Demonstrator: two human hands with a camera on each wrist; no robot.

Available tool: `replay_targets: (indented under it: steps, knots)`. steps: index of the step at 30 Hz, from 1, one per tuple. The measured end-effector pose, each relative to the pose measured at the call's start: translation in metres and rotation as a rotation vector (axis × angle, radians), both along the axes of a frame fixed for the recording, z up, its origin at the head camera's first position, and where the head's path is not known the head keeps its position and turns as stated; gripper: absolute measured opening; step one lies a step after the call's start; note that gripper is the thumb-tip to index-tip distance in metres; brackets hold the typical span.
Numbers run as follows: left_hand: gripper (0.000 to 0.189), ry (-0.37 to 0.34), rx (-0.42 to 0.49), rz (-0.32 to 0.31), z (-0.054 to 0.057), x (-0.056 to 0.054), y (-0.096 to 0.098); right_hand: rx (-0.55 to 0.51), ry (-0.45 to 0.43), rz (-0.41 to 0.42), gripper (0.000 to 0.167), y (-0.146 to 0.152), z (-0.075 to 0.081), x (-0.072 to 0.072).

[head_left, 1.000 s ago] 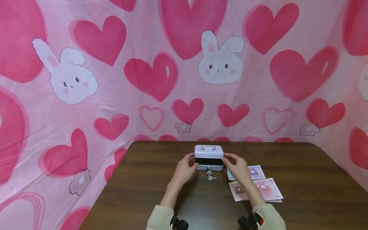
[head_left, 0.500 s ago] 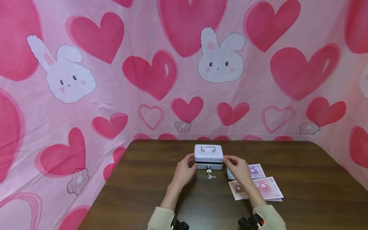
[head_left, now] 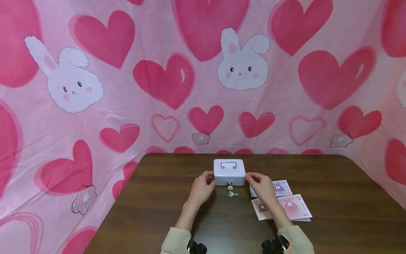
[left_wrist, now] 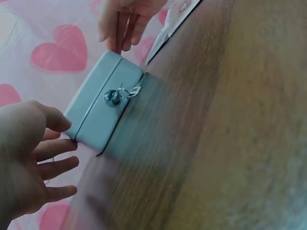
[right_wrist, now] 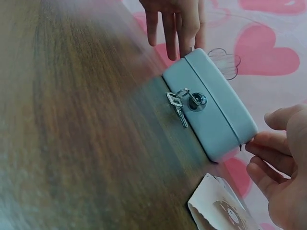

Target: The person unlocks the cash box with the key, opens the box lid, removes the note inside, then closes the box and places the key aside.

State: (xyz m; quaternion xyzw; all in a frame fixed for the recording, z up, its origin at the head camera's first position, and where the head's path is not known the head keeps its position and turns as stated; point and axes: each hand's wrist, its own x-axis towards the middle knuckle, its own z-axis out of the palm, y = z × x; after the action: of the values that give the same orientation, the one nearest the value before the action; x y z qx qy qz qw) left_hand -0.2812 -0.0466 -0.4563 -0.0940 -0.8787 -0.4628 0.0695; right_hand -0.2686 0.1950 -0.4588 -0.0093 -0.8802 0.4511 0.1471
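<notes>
A small white metal cash box (head_left: 229, 169) stands near the far side of the table, its lid down and a handle on top. From the lock (left_wrist: 112, 97) on its front, keys (right_wrist: 177, 108) hang by a ring, one of them in the lock. At the box's left side, my left hand (head_left: 201, 187) touches the lid edge with its thumb and index fingertips, the other fingers spread. My right hand (head_left: 264, 187) touches the right lid corner with its index finger; in the right wrist view its thumb is apart from the box.
Several play banknotes (head_left: 293, 207) lie on the brown wooden table (head_left: 349, 197) to the right of the box, partly beneath the right hand and forearm. Behind the table hangs a pink cloth (head_left: 203, 88) with hearts and rabbits.
The box's lid has come down: the dark gap at its front narrowed and is gone now. Both hands stayed at the box's sides. The head view has shifted slightly.
</notes>
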Motion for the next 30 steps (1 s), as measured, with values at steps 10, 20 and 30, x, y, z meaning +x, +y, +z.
replay_targets:
  steps: [10, 20, 30]
  knots:
    - [0.037, 0.01, -0.022, -0.043, 0.0, -0.002, -0.003, 0.028, 0.011, 0.004, 0.029, 0.0, 0.003, 0.002]
    - [0.042, 0.068, -0.024, -0.059, 0.0, -0.003, -0.002, 0.084, 0.188, -0.074, 0.018, -0.008, 0.006, 0.004]
    - [0.039, 0.143, -0.116, -0.158, 0.002, -0.005, -0.002, 0.175, 0.189, 0.029, 0.008, -0.033, 0.004, 0.007]
